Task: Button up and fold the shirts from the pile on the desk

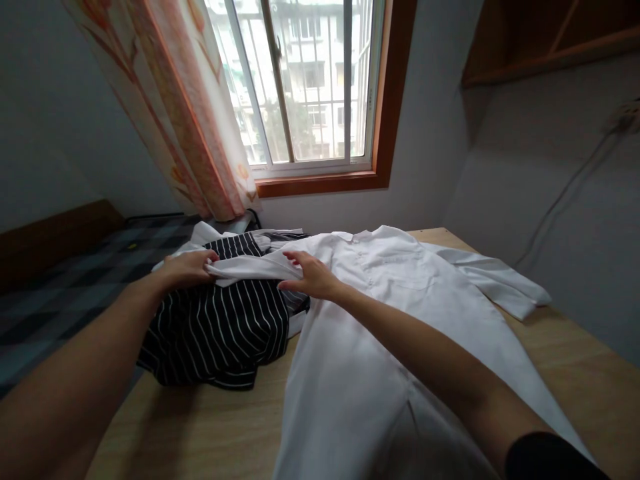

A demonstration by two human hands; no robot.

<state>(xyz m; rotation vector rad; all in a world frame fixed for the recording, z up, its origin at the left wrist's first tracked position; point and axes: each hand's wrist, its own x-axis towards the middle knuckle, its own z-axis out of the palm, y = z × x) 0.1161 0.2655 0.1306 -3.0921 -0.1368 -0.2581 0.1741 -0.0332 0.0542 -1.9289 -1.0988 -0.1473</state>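
A long white shirt [370, 320] lies spread on the wooden table, collar toward the window. One of its sleeves stretches left over a black garment with white stripes [220, 327]. At the cuff end of that sleeve, my left hand [187, 268] is closed with the white cloth pinched in its fingers. My right hand [313, 277] rests over the upper part of the same sleeve, near the shoulder, thumb and fingers apart. The other sleeve reaches out to the right across the table. More white and striped cloth is bunched behind my left hand.
The wooden table [565, 353] shows bare along its right side and front left. Left of it is a bed with a dark checked cover [65, 280]. A floral curtain [170, 100] hangs beside the barred window [310, 87]. A wooden shelf [550, 47] and a cable [565, 193] are on the right wall.
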